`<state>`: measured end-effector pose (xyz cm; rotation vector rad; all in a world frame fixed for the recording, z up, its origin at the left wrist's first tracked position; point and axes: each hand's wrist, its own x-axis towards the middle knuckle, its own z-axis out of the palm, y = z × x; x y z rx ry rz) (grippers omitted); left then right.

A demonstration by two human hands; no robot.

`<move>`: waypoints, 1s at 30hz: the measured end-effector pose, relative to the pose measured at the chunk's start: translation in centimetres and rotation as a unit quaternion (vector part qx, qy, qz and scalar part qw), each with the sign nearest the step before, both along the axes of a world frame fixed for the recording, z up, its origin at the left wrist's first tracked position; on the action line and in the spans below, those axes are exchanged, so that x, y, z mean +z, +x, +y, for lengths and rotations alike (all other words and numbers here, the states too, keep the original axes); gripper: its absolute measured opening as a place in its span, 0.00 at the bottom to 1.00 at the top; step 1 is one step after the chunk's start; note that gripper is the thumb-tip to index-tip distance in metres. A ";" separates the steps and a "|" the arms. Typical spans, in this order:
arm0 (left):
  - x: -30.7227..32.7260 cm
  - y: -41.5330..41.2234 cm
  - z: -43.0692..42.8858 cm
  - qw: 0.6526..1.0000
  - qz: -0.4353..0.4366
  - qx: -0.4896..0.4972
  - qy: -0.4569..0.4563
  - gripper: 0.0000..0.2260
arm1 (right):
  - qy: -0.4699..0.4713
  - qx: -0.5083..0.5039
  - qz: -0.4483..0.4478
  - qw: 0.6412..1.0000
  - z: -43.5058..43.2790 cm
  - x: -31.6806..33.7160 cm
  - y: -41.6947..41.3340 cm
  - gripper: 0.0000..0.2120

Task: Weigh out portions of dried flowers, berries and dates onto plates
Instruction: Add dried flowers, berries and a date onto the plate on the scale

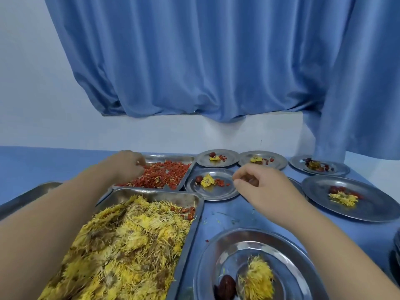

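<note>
A steel tray of dried yellow flowers (pixel 129 241) fills the near left. Behind it stands a tray of red berries (pixel 164 174). My left hand (pixel 126 164) reaches into the far left of the berry tray, fingertips curled down among the berries. My right hand (pixel 257 182) hovers beside a small plate (pixel 194 189) that carries a date, a flower and a few berries; its fingers are curled, and whether they hold anything is unclear. The near plate (pixel 207 263) holds a dark date (pixel 226 285) and a yellow flower (pixel 258 278).
Three small filled plates line the back (pixel 203 161), (pixel 279 162), (pixel 339 169), and a larger filled plate (pixel 372 204) lies at the right. Another tray's edge (pixel 26 195) shows at the far left. A blue curtain hangs behind the blue table.
</note>
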<state>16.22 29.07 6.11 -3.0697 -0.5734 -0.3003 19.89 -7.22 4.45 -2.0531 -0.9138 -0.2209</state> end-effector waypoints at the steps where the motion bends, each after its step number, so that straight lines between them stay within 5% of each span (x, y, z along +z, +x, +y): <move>1: -0.4 1.0 0.1 1.000 0.015 -0.003 0.004 0.11 | -0.001 0.000 0.006 1.000 -0.1 -0.4 0.4 0.05; 8: -3.7 6.7 -0.5 0.993 0.099 -0.013 -0.057 0.13 | -0.022 0.003 0.024 0.999 -0.8 -1.8 1.9 0.06; 15: -5.8 10.2 -3.0 0.973 0.186 -0.034 -0.132 0.28 | -0.023 0.016 0.031 0.999 -1.0 -1.4 1.8 0.08; 21: -6.1 10.8 -3.3 0.961 0.263 -0.019 -0.087 0.22 | -0.030 0.006 0.008 1.000 -1.5 -0.9 1.7 0.09; 30: -5.1 11.5 -2.3 0.957 0.255 0.013 -0.139 0.16 | -0.034 -0.002 0.006 0.999 -1.7 -0.4 1.8 0.10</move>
